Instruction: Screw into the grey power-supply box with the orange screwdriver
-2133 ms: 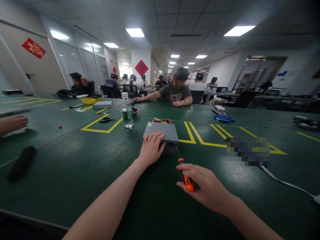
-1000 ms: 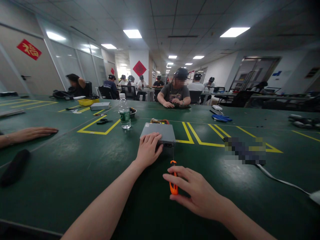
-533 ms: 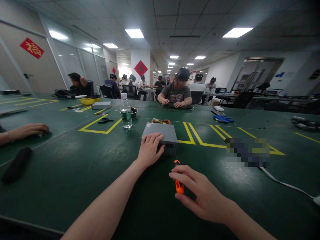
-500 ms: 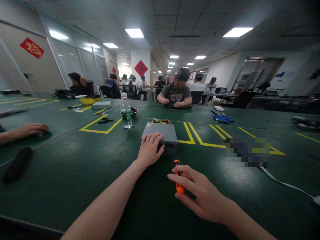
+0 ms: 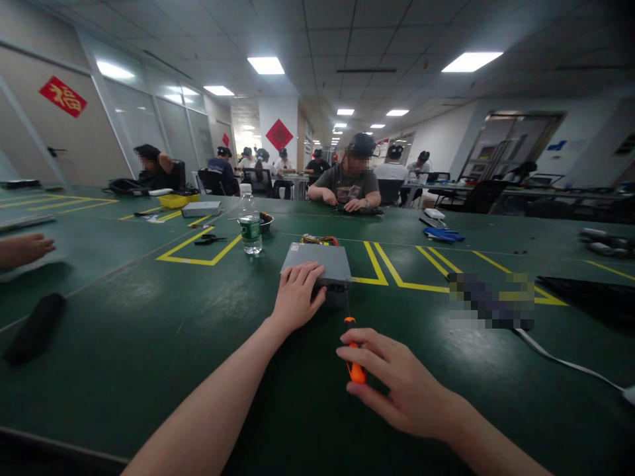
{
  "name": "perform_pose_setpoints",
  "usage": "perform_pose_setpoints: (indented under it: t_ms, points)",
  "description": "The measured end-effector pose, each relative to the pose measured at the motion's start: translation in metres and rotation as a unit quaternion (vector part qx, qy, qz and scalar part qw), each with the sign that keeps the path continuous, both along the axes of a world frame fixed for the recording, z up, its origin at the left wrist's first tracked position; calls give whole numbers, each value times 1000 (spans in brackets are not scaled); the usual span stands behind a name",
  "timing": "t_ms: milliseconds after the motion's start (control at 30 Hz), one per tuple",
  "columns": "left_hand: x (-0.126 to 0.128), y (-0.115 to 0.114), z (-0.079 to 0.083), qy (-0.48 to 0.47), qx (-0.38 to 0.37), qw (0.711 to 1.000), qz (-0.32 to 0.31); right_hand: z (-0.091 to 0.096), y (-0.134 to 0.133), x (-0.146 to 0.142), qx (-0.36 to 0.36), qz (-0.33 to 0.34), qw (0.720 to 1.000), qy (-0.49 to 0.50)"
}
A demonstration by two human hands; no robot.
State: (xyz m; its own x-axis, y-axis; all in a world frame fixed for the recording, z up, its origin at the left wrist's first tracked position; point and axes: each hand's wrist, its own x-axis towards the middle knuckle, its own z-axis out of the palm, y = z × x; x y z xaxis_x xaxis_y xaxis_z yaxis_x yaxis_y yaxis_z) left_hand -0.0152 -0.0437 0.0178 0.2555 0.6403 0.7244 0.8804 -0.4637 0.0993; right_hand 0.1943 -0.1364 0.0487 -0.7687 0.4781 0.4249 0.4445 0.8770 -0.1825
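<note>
A grey metal power supply unit lies on the green table, a bundle of coloured wires at its far side. My left hand rests on its near left part, fingers over the top and thumb at the front edge. A screwdriver with an orange and black handle is held between the thumb and fingers of my right hand. Its thin shaft points away from me to the front face of the unit near the right corner. The tip's exact contact is too small to make out.
A water bottle stands behind the unit to the left, beside a bowl. Blue gloves lie back right. At the right are a blurred-out item with a white cable and a dark flat object. Another person's hand is far left.
My right hand's fingers have shifted slightly on the screwdriver handle; my left hand stays put. The other person's hand at left has drawn back leftward. A dark flat object has appeared at right.
</note>
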Motion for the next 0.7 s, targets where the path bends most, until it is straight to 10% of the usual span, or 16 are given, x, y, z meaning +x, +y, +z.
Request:
perform_pose_setpoints:
  t_ms: [700]
  points:
    - [0, 0, 1, -11, 0, 1000, -4, -8, 5, 1, 17, -16, 999, 37]
